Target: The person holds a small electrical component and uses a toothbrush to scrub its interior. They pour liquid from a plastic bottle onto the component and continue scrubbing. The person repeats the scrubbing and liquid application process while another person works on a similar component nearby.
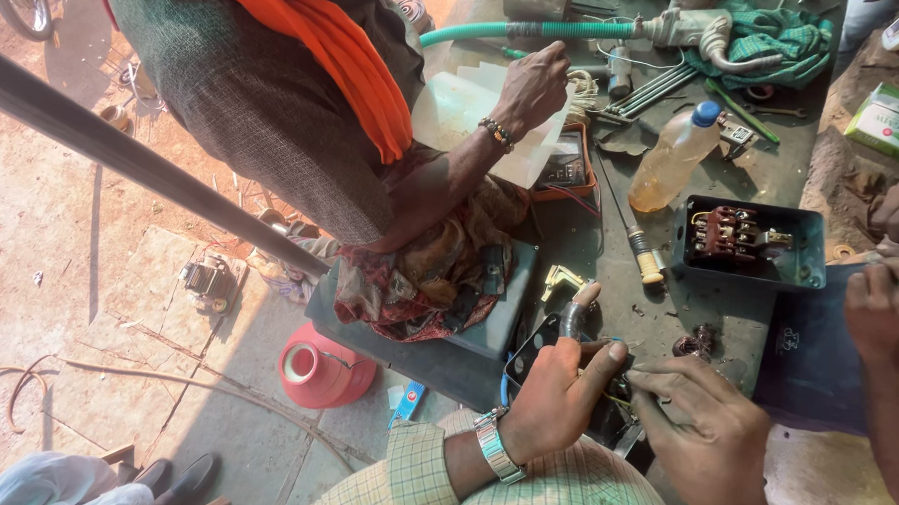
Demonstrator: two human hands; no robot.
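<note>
Cluttered workbench's near edge carries a small black device (pixel 536 347), pinched between the left hand (pixel 554 396) and right hand (pixel 698 416), fingertips closed together on thin wires (pixel 619 396) between them.

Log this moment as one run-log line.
left hand: pinching small black device | right hand: fingertips on its wires | nearby: open black switch box, plastic bottle
</note>
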